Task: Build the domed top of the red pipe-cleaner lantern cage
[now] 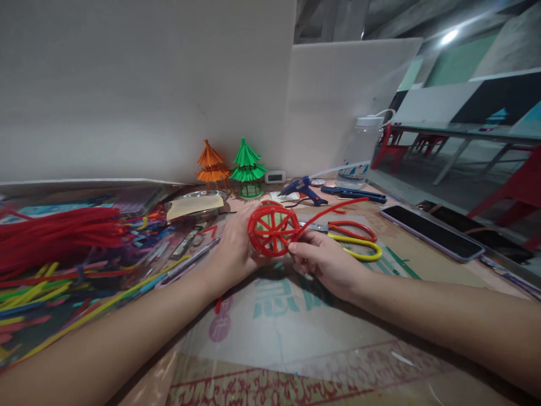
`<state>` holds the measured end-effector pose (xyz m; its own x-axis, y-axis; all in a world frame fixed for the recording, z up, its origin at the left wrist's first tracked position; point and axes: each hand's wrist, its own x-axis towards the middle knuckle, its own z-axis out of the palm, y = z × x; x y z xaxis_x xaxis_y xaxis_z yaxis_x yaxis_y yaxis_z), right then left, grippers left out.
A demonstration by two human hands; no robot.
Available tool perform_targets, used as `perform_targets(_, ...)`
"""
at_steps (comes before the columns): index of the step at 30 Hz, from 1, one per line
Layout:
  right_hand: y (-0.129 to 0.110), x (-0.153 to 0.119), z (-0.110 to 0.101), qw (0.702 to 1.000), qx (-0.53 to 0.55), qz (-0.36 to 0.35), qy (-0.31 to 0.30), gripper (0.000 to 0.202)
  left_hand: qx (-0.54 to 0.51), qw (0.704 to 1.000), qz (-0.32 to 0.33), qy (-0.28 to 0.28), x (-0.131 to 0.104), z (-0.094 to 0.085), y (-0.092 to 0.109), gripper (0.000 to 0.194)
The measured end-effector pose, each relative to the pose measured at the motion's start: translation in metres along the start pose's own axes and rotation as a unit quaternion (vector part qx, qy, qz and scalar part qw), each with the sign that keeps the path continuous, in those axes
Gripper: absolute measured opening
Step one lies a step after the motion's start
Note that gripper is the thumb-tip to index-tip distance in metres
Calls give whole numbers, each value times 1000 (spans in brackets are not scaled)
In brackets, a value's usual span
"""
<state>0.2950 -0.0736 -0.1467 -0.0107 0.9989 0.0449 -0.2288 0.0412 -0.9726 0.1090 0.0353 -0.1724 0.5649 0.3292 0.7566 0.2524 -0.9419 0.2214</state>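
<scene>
A round red pipe-cleaner frame [274, 230] with spokes like a wheel is held up over the middle of the table. My left hand [236, 239] grips its left side, the fingers partly hidden behind it. At its lower right edge, the thumb and fingers of my right hand [319, 258] are pinched on the red pipe cleaner. A loose red end [338, 208] sticks out from the frame to the upper right. Just behind my right hand lie scissors [363, 257] with red and yellow handles.
Red pipe cleaners [63, 234] and coloured pieces crowd the left side. Orange [210, 163] and green [248, 166] trees, a blue glue gun [305, 189], pliers [355, 194] and a bottle [359, 149] stand or lie at the back. A phone [433, 231] lies right.
</scene>
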Motion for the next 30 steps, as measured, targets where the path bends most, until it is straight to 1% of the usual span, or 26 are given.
perform_targets(5,0,-1,1,1000,26,9,8,32,-7,1000,-16,-7,3,1,0,89)
perform_targets(9,0,0,-1,1000,27,11,11,36,-21,1000,-11,3,3,1,-1,88)
perform_targets(13,2,1,-2,1000,27,6,8,41,-34,999,-19,10,4,1,1,83)
perform_targets(18,6,2,-4,999,35,-17,15,39,-46,998,-31,4,6,-2,5,81)
perform_targets(23,6,3,-4,1000,27,-3,14,35,-26,999,-30,-12,6,-2,4,77)
perform_targets(30,2,1,-1,1000,-21,-4,9,33,-29,999,-27,-3,5,-1,5,82)
